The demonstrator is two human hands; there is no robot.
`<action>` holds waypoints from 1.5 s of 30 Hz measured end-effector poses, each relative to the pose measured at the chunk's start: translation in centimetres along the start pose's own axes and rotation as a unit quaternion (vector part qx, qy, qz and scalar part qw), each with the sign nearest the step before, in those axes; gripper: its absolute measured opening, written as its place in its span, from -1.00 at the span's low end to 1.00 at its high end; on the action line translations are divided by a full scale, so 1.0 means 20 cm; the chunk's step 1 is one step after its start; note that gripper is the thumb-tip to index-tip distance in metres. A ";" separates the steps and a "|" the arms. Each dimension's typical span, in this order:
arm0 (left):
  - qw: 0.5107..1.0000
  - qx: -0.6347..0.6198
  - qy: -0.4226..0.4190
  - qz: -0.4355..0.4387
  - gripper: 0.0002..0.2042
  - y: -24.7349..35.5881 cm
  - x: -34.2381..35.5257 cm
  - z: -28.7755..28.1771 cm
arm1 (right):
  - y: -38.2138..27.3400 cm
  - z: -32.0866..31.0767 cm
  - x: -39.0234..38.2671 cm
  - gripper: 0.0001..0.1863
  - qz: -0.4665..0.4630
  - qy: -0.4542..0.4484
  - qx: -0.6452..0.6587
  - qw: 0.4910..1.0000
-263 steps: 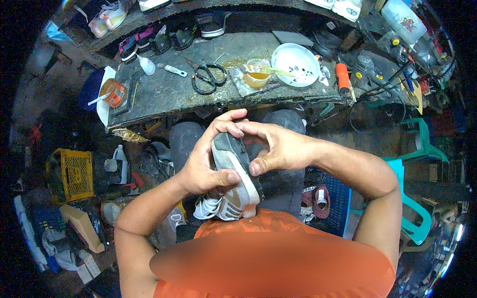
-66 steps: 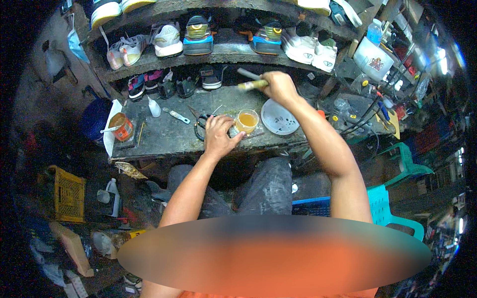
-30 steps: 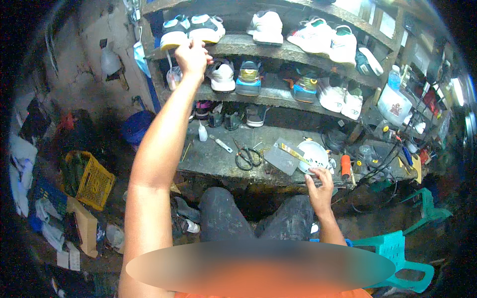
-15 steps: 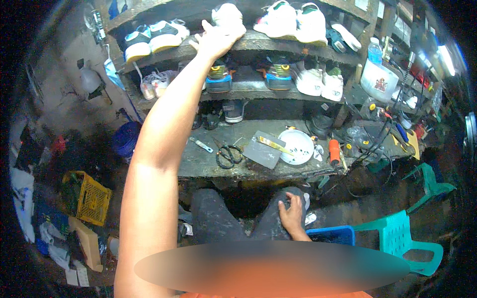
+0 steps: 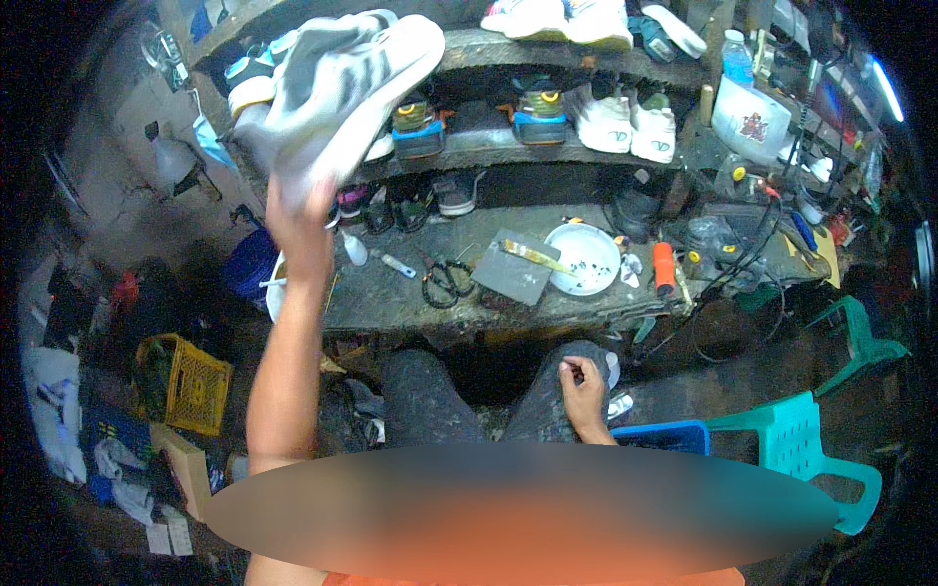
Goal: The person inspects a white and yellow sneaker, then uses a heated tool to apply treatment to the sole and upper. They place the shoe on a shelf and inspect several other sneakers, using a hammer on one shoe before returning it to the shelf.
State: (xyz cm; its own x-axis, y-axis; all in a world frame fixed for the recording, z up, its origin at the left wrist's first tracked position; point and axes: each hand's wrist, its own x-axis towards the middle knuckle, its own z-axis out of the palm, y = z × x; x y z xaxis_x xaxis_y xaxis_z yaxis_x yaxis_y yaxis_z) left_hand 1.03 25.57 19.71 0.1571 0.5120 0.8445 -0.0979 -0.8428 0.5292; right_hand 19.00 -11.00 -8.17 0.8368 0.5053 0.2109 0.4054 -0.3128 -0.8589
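Gripping a pale grey shoe (image 5: 357, 93) by its lower end, the left hand (image 5: 301, 220) appears wrapped around it, fingers and thumb parted about the shoe; blur hides the exact contact. The shoe is raised and tilted in front of the upper shelf (image 5: 479, 51), its sole facing right. Handling it well would seem to call for a firm, even hold and a steady wrist – the long free end kept clear of the blue-and-white sneaker (image 5: 251, 83) near it, though whether the two touch cannot be told. Its upper looks soft and streaked, its sole smooth and white. Rightward on the worn, gritty bench (image 5: 391, 308) lie black-looped scissors (image 5: 447, 283), then a flat grey slab (image 5: 510, 277) bearing a yellowish brush (image 5: 528, 253) whose end crosses the rim of a round white plate (image 5: 586, 237), speckled dark inside. Below, the right hand (image 5: 584, 398) rests half-curled on a dark trouser leg (image 5: 535, 415) – nothing visible in it. Farther right stands a teal plastic chair (image 5: 789, 439), its back perforated.
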 end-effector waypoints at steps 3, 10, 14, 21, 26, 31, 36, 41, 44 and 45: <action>0.992 -0.063 0.091 -0.060 -0.35 0.00 -0.70 -0.31 | -0.26 -0.01 0.03 -0.58 0.099 -0.149 0.188 0.966; 0.801 -0.374 0.072 -0.462 0.02 0.23 -1.61 -0.47 | -0.98 0.12 -0.11 0.19 0.037 -0.359 0.625 0.692; 0.790 -0.344 -0.108 -0.496 0.12 0.39 -1.64 -0.52 | -0.98 0.06 -0.18 -0.22 0.083 -0.328 0.405 0.850; 0.889 -0.187 -0.171 -0.381 0.35 0.31 -1.24 -0.52 | -0.88 0.02 -0.43 -0.25 0.112 -0.334 0.306 0.884; 0.861 -0.278 -0.198 -0.377 0.25 0.37 -0.96 -0.27 | -0.91 0.02 -0.47 -0.29 0.106 -0.305 0.324 0.889; 0.857 -0.313 -0.256 -0.318 0.11 0.37 -0.91 -0.13 | -0.93 -0.01 -0.44 -0.26 0.067 -0.327 0.224 0.916; 0.891 -0.326 -0.224 -0.224 -0.22 0.31 -0.97 -0.10 | -0.89 -0.01 -0.43 -0.27 0.202 -0.361 0.254 0.874; 0.883 -0.275 -0.196 -0.326 -0.31 0.26 -1.02 -0.01 | -0.77 0.08 -0.36 -0.32 0.151 -0.340 0.302 0.878; 0.897 -0.223 -0.207 -0.322 -0.44 0.23 -1.05 0.01 | -0.72 0.11 -0.35 -0.33 0.138 -0.336 0.326 0.873; 0.908 -0.203 -0.221 -0.294 -0.48 0.22 -1.05 0.01 | -0.72 0.11 -0.36 -0.33 0.148 -0.332 0.335 0.870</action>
State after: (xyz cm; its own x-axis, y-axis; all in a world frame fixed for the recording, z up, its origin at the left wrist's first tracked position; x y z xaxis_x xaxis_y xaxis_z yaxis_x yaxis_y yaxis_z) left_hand -2.52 11.10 4.22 0.6692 0.6619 0.3377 -0.2084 -0.2691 0.9403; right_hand 6.33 -8.42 1.65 0.3813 0.9046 -0.1904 -0.2821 -0.0822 -0.9559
